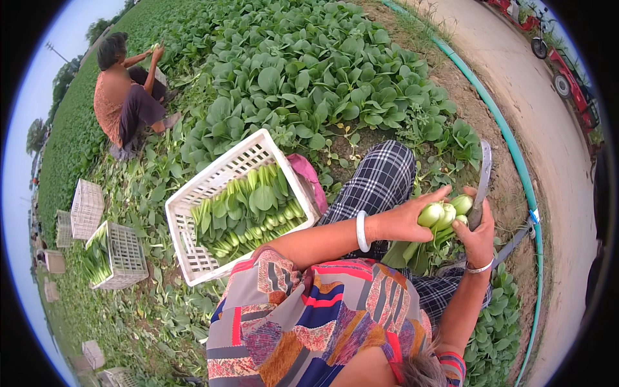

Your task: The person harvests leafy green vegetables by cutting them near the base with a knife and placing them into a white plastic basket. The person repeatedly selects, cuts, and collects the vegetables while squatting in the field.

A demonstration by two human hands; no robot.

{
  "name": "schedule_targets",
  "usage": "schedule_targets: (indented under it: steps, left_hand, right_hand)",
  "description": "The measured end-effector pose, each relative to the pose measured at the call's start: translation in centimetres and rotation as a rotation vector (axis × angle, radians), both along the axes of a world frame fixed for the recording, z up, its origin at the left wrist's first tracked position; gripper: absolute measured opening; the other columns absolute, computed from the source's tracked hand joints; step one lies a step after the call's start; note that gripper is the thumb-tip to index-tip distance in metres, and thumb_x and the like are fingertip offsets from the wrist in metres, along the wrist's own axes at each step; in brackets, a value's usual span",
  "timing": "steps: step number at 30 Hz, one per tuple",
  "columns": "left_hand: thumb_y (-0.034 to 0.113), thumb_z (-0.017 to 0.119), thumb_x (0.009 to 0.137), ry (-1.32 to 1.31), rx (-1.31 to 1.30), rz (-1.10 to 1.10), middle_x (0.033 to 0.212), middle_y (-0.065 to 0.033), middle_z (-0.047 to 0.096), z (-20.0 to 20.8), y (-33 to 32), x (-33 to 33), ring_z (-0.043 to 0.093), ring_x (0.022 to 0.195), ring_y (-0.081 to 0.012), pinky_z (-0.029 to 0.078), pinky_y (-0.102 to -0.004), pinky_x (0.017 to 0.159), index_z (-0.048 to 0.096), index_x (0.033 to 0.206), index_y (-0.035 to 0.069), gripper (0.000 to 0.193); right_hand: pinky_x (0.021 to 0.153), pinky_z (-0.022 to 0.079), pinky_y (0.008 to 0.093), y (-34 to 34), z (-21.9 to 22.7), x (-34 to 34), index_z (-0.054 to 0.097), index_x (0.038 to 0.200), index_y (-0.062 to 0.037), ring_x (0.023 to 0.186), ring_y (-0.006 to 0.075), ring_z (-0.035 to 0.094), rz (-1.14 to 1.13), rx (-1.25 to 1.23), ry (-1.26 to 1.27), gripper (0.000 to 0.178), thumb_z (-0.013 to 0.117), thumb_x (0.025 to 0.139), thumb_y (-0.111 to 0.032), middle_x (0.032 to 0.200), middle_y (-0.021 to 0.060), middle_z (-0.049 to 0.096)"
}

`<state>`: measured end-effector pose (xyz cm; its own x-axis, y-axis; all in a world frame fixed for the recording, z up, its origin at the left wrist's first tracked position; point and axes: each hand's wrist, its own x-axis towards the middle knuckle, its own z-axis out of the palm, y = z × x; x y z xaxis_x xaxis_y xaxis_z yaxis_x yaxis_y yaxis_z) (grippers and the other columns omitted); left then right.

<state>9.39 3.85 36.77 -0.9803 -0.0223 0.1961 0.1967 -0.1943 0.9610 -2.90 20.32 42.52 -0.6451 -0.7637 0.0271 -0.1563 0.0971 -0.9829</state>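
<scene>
My left hand [403, 222], with a white bangle at its wrist, is closed around a small bunch of bok choy [443, 216]. The pale green bases point up, and the dark leaves hang below the hand over my checked trousers. My right hand [478, 242] grips a sickle [485, 169], its curved metal blade pointing away from me. The thumb of that hand touches the bok choy. To the left of my knee, a white plastic crate [177, 213] holds bok choy packed in rows.
Growing bok choy [309, 77] fills the ground ahead. A teal hose [500, 116] runs along the right, beside a pale road [535, 122] with red vehicles [574, 87]. Further left, another person [116, 97] sits among the plants. More white crates [132, 255] stand at left amid trimmed leaves.
</scene>
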Motion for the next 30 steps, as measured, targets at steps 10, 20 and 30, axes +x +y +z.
schedule_targets:
  steps: [10,20,30]
  left_hand:
    - [0.007,0.059,0.079,-0.072,0.505,-0.123,0.123,-0.0039,0.054,-2.4,-1.0,6.9,0.050,0.114,-0.0125,0.039,-0.0298,0.099,0.038,0.139,0.002,0.064]
    - [0.015,0.065,0.078,-0.056,0.649,0.190,0.126,-0.0079,0.057,-1.3,-4.8,13.2,0.055,0.114,-0.0151,0.044,-0.0314,0.098,0.045,0.135,0.001,0.062]
    - [0.009,0.058,0.085,0.002,0.944,0.378,0.126,-0.0112,0.059,-4.0,-8.9,17.1,0.061,0.111,-0.0223,0.050,-0.0390,0.097,0.044,0.136,0.001,0.053]
  right_hand:
    - [0.094,0.048,0.0321,-5.0,-1.3,3.4,0.045,0.133,0.0014,0.104,0.0176,0.062,0.278,0.069,-0.186,0.072,0.079,0.072,-0.019,0.115,0.0104,0.063]
    - [0.093,0.047,0.0290,-9.9,-1.6,6.4,0.044,0.139,-0.0018,0.108,0.0138,0.057,0.477,0.114,-0.135,0.093,0.091,0.063,-0.025,0.123,0.0056,0.057]
    - [0.061,0.046,0.0218,-12.9,-1.1,8.2,0.053,0.126,-0.0040,0.065,0.0053,0.053,0.503,0.187,-0.299,0.046,0.062,0.081,0.002,0.079,-0.0021,0.055]
